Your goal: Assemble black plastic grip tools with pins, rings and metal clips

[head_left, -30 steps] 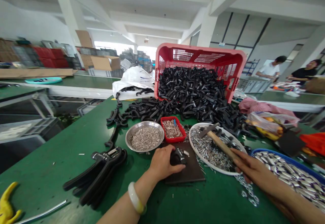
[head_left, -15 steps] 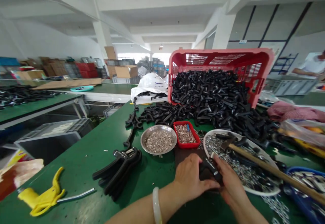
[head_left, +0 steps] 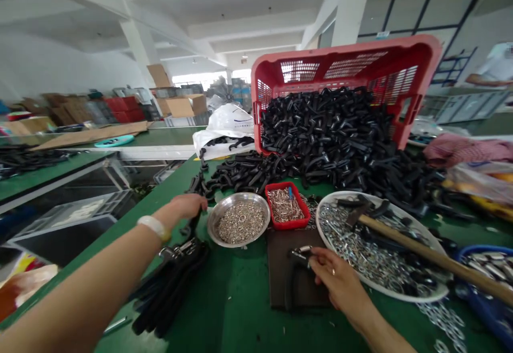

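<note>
Pinching a small black spring-loaded tool part (head_left: 300, 255) between thumb and fingers, your right hand (head_left: 336, 281) holds a narrow grip just above a dark rubber mat (head_left: 286, 283) on the green bench (head_left: 240, 315). A metal spring (head_left: 305, 248) shows at the top of the part, which sits over the upper right of the mat. Your left hand (head_left: 183, 206) lies well off to the left, fairly open, its fingers stretched out beside a steel bowl (head_left: 256, 199) of small silver rings (head_left: 240, 222). Just below it sits a stack of black plier-like handles (head_left: 170, 283), though you cannot tell whether the hand touches them. A white bangle (head_left: 153, 227) circles that wrist. Between your hands stands a red tray (head_left: 280, 186) of pins (head_left: 287, 206). To the right, a white plate (head_left: 385, 283) holds metal rings (head_left: 360, 251) and a wooden-handled hammer (head_left: 417, 251), while behind, a tipped red crate (head_left: 344, 59) spills a heap of black plastic pieces (head_left: 332, 144).
</note>
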Motion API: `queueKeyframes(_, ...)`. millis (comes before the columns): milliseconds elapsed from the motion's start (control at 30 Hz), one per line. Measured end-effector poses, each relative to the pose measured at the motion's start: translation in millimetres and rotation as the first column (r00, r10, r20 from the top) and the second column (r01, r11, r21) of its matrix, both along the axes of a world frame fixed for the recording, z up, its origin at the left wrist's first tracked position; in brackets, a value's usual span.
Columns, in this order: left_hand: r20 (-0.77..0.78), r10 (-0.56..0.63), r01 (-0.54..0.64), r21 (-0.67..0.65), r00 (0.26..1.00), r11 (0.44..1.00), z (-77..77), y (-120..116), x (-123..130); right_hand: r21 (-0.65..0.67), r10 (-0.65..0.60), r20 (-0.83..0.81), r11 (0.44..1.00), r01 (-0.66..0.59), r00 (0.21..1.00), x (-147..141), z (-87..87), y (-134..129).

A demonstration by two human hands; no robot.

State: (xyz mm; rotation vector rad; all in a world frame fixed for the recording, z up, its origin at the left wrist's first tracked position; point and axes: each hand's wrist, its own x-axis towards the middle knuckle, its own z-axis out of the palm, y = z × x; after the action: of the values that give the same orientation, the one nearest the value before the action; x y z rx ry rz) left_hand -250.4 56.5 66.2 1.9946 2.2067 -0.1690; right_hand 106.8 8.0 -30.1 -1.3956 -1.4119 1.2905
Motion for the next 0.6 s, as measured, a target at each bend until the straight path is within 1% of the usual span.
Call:
queueKeyframes(67,0.002,-0.077,0.076,-0.09,0.997,0.993,-16.2,-8,-38,0.075,0.033,0.169,0.996,-0.046,0.985,0,-0.2,5)
queueKeyframes(100,-0.009,-0.179,0.177,-0.119,0.984,0.977,-25.8,-13,-52,0.11,0.037,0.282,0.991,-0.071,0.959,-1,1.4,8)
queueKeyframes(133,-0.018,-0.248,0.244,-0.112,0.969,0.963,-35.1,-17,-62,0.141,0.028,0.405,0.986,-0.092,0.914,-3,3.9,12)
queueKeyframes(200,-0.045,-0.323,0.319,-0.077,0.945,0.945,-49.6,-25,-72,0.178,-0.017,0.626,0.977,-0.121,0.78,-9,10.7,20)
queueKeyframes(267,-0.087,-0.354,0.353,-0.023,0.931,0.935,-56.1,-31,-75,0.151,-0.023,0.759,0.978,-0.141,0.651,-15,17.5,27)
queueKeyframes(300,-0.105,-0.361,0.363,0.004,0.927,0.932,-56.4,-33,-77,0.125,-0.012,0.794,0.981,-0.145,0.607,-18,20.4,30)
queueKeyframes(367,-0.114,-0.345,0.354,0.075,0.932,0.932,-52.4,-40,-85,0.09,0.011,0.83,0.984,-0.153,0.558,-21,24.9,34)
queueKeyframes(433,-0.061,-0.283,0.289,0.169,0.957,0.942,-43.3,-47,-100,0.092,-0.007,0.855,0.986,-0.14,0.518,-22,28.0,35)
queueKeyframes(467,-0.018,-0.239,0.237,0.23,0.971,0.944,-36.8,-52,-109,0.092,-0.015,0.868,0.987,-0.131,0.497,-21,29.4,34)
queueKeyframes(533,0.074,-0.133,0.097,0.369,0.988,0.925,-18.6,-60,-122,0.068,-0.001,0.883,0.99,-0.127,0.469,-22,32.7,33)
queueKeyframes(567,0.121,-0.083,0.022,0.435,0.989,0.9,-7.1,-65,-124,0.053,0.014,0.883,0.99,-0.129,0.469,-22,34.7,33)
queueKeyframes(600,0.166,-0.041,-0.046,0.49,0.985,0.871,5.6,-69,-120,0.041,0.027,0.878,0.99,-0.132,0.478,-24,36.8,34)
